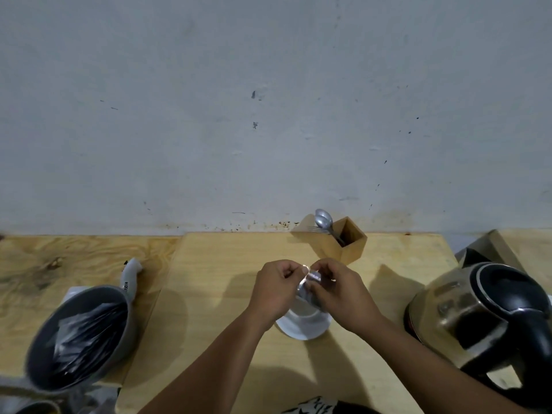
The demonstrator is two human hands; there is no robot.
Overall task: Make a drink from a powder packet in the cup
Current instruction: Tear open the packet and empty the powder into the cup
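Observation:
Both hands hold a small silvery powder packet [310, 283] above a white cup [307, 316] that stands on a white saucer [301, 333] in the middle of the wooden table. My left hand [274, 291] pinches the packet's left top corner. My right hand [340, 291] pinches the right side of it. The hands hide most of the cup, and I cannot tell whether the packet is torn open.
A grey bowl [38, 363] with several dark packets [86, 333] sits at the left. A wooden holder [349, 249] with spoons [324, 221] stands behind the cup near the wall. A glass kettle with a black handle [484, 321] stands at the right.

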